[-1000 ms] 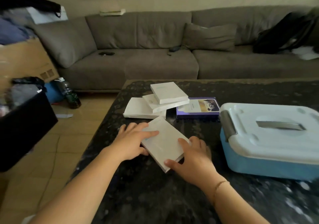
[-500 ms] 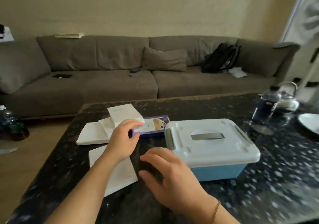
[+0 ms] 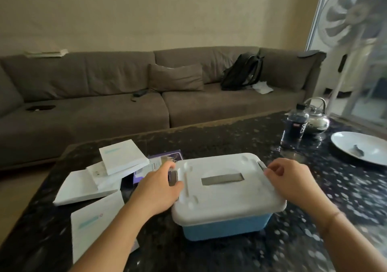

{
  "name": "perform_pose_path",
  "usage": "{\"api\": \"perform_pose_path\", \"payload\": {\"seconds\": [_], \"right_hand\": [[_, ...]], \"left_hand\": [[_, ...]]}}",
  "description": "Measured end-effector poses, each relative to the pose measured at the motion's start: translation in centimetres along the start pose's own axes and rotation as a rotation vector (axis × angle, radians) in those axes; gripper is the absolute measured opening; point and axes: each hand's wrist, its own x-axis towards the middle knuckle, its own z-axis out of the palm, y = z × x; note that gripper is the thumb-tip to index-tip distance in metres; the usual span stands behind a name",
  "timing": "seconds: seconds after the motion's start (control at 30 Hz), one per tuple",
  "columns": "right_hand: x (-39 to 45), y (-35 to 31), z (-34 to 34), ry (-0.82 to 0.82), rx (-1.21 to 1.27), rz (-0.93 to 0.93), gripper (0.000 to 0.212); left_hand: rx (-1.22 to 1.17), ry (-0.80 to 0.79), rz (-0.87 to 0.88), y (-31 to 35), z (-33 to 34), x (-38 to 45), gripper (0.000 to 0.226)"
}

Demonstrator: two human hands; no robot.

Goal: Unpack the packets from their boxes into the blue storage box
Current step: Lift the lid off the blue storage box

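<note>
The blue storage box (image 3: 226,227) stands on the dark speckled table (image 3: 230,141) with its white lid (image 3: 224,196) on. My left hand (image 3: 157,188) grips the grey latch at the lid's left end. My right hand (image 3: 293,181) curls its fingers on the grey latch at the right end. A white packet box (image 3: 98,225) lies flat near my left forearm. A stack of white boxes (image 3: 100,177) sits further left, and a purple box (image 3: 167,158) shows partly behind my left hand.
A dark drink bottle (image 3: 294,128), a metal kettle (image 3: 317,116) and a white plate (image 3: 360,148) stand at the table's right. A grey sofa (image 3: 125,104) with a black backpack (image 3: 243,74) runs behind. A standing fan (image 3: 351,20) is at the far right.
Both hands let go of the white box, which now lies on the table, and moved right to the storage box's two end latches. The view swung right.
</note>
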Motion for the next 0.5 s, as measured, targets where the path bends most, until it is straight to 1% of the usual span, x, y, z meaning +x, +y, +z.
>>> {"api": "perform_pose_path", "payload": {"seconds": [0.07,0.13,0.23,0.3,0.33,0.4,0.5], "right_hand": [[-0.4,-0.2,0.9,-0.038,0.071,0.032,0.027],[-1.1,-0.7,2.0,-0.103,0.099,0.016,0.033],[-1.8,-1.5,3.1,-0.101,0.107,-0.035,0.034],[-1.9,-1.8,3.3,-0.120,0.076,-0.049,0.027],[-1.9,-1.9,3.2,-0.130,0.056,-0.061,0.028],[-1.8,-1.9,3.1,-0.130,0.018,-0.074,0.038],[-1.4,-1.6,3.0,-0.123,0.005,-0.085,0.041]], "left_hand": [[-0.069,0.002,-0.026,-1.1,0.0,-0.1,0.047],[-0.112,0.008,-0.058,-2.5,-0.3,-0.5,0.046],[-0.138,0.014,-0.079,-3.8,-0.5,-1.4,0.051],[-0.116,0.006,-0.079,-3.9,-0.5,-1.7,0.055],[-0.097,-0.003,-0.078,-3.9,-0.6,-1.8,0.057],[-0.063,-0.036,-0.070,-3.7,-0.8,-1.8,0.058],[-0.034,-0.093,-0.082,-3.3,-1.3,-1.8,0.059]]}}
